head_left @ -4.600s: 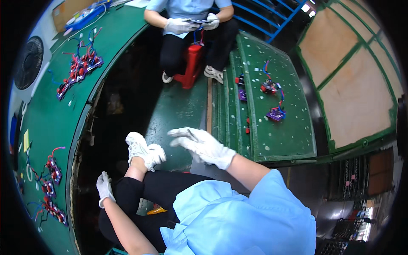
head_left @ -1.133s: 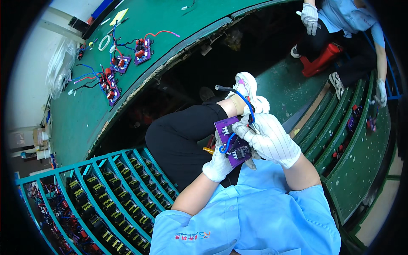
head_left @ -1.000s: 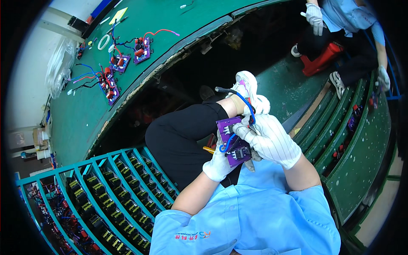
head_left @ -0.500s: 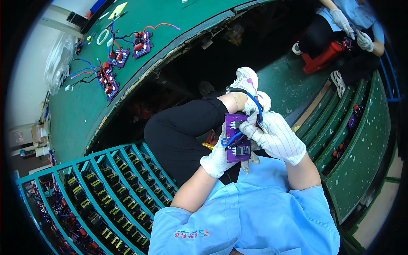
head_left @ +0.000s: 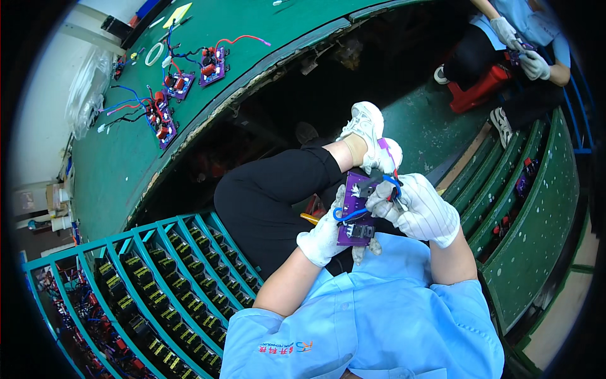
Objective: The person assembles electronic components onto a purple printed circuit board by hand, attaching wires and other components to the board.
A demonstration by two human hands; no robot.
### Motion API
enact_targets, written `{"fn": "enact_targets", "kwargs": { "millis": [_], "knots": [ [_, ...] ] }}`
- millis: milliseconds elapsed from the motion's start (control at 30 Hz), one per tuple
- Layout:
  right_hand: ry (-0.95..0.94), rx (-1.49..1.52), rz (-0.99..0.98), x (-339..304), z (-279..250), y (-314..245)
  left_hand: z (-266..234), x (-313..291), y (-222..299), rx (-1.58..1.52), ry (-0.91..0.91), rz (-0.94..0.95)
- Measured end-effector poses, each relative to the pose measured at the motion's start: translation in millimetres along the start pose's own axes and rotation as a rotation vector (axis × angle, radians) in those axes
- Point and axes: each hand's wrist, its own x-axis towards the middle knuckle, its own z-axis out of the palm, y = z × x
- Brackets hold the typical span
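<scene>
Both my hands wear white gloves and meet over my lap. A purple circuit board (head_left: 355, 191) with black components stands tilted in my left hand (head_left: 324, 237), whose fingers wrap around its left edge and underside. Gloved fingertips show below the board's lower edge. My right hand (head_left: 424, 210) is closed at the board's right side, pinching the wires. A blue wire (head_left: 353, 216) loops from the board's face to those fingers. Dark and red wire ends stick out above them, one with a purple tip (head_left: 383, 144).
On the green bench (head_left: 208, 120) at upper left lie several purple boards (head_left: 211, 66) with wires. A teal slotted rack (head_left: 82, 249) at lower left holds rows of black-and-yellow parts. A green slotted rack (head_left: 536, 252) stands right. Another gloved person (head_left: 505, 31) sits at upper right.
My right hand has shifted slightly right and down, drawing the wires with it; their ends now bunch nearer the fingers. The board has moved a little right. The other person's hands now show a purple board.
</scene>
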Motion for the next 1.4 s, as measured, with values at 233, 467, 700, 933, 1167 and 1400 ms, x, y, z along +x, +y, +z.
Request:
{"fn": "enact_targets", "kwargs": {
  "millis": [233, 467, 700, 933, 1167, 1400],
  "knots": [
    [-0.212, -0.229, -0.023, -0.5, -0.4, -15.7, -86.0, -3.3, 10.7, 0.786, -0.104, 0.038],
    [-0.134, -0.093, 0.054, -6.3, 6.1, -6.3, -44.9, -0.7, 7.4, 0.332, -0.052, -0.007],
    [0.152, 0.033, 0.151, -13.9, 17.3, -13.2, -9.0, -5.4, -0.7, 0.431, -0.184, -0.002],
    [0.086, -0.144, 0.097, -21.9, 23.3, -26.5, -30.9, -27.9, 2.8, 0.697, -0.088, 0.017],
    [-0.056, -0.185, 0.158, -21.7, -21.9, -23.1, -22.4, -61.0, 29.6, 0.536, -0.243, 0.038],
    [0.131, -0.272, -0.086, -8.9, -1.7, -18.8, -23.5, -69.7, 14.1, 0.494, -0.096, 0.007]
  ]
}}
